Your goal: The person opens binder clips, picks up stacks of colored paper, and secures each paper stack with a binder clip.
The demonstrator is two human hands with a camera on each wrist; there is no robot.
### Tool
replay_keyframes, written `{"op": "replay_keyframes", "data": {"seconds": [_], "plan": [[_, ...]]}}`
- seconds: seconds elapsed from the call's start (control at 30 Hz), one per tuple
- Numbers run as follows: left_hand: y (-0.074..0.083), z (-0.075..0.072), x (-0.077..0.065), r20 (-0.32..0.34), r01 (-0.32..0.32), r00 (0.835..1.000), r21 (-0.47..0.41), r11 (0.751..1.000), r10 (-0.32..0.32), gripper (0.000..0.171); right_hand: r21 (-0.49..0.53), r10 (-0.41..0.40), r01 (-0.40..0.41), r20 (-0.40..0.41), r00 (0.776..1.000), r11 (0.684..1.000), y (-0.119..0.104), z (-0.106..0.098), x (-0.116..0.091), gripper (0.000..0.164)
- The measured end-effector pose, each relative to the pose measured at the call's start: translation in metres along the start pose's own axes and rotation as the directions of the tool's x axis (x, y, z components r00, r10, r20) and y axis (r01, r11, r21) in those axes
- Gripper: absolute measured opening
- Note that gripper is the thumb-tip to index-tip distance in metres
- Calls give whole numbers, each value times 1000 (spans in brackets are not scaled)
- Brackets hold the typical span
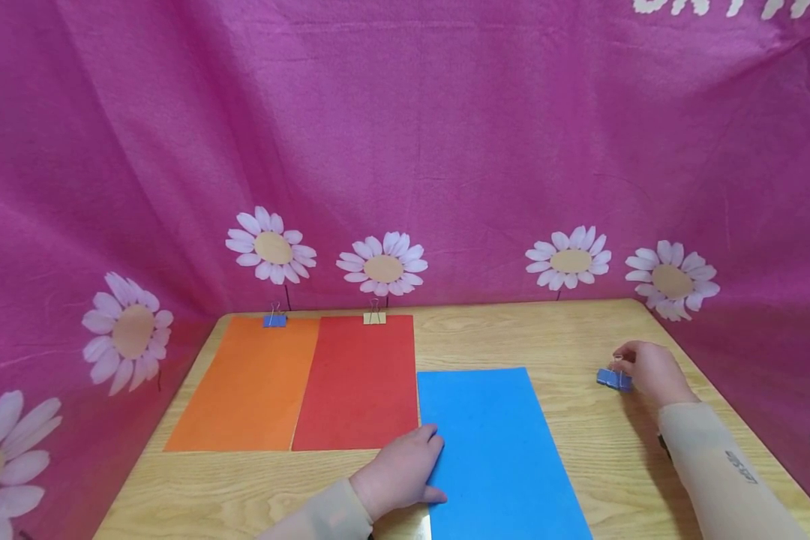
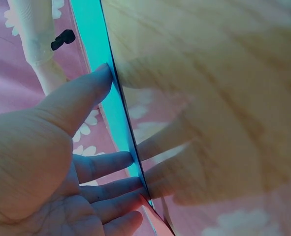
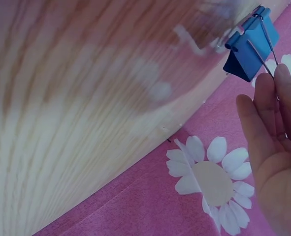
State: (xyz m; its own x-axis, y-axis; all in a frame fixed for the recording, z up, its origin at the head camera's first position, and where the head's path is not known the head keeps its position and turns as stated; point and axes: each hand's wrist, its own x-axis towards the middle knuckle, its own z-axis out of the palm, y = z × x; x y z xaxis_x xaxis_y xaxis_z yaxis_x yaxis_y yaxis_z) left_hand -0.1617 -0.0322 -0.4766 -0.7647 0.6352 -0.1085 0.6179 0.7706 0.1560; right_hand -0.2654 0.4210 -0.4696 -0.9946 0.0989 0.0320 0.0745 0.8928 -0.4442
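Note:
A blue sheet (image 1: pixel 493 450) lies on the wooden table in front. At its left edge is my left hand (image 1: pixel 402 471), touching it with thumb and fingertips. In the left wrist view the fingers (image 2: pixel 106 164) look fairly straight against the edge of the sheet (image 2: pixel 93 39). On the right side of the table, my right hand (image 1: pixel 655 373) pinches a blue binder clip (image 1: pixel 613 379) by its wire handle. The right wrist view shows the binder clip (image 3: pixel 253 44) beyond the fingertips of the right hand (image 3: pixel 278 162); whether it touches the table I cannot tell.
An orange sheet (image 1: pixel 246 382) and a red sheet (image 1: pixel 358 382) lie side by side at the left. A blue binder clip (image 1: pixel 274 320) sits on the orange one's far edge, a yellowish clip (image 1: pixel 374 318) on the red one's. A pink flowered cloth (image 1: pixel 472 150) surrounds the table (image 1: pixel 506 337).

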Motion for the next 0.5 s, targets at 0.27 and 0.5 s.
{"op": "replay_keyframes", "data": {"seconds": [0.27,0.5], "plan": [[0,0,0,6,2,1000,-4,1000,-2,76,-7,-48,48,-26,999,999,-8,3,-4,16],[-1,1,1,6,0,1000,-11,1000,0,76,-34,-98,97,-41,994,995,-15,6,-11,16]]}}
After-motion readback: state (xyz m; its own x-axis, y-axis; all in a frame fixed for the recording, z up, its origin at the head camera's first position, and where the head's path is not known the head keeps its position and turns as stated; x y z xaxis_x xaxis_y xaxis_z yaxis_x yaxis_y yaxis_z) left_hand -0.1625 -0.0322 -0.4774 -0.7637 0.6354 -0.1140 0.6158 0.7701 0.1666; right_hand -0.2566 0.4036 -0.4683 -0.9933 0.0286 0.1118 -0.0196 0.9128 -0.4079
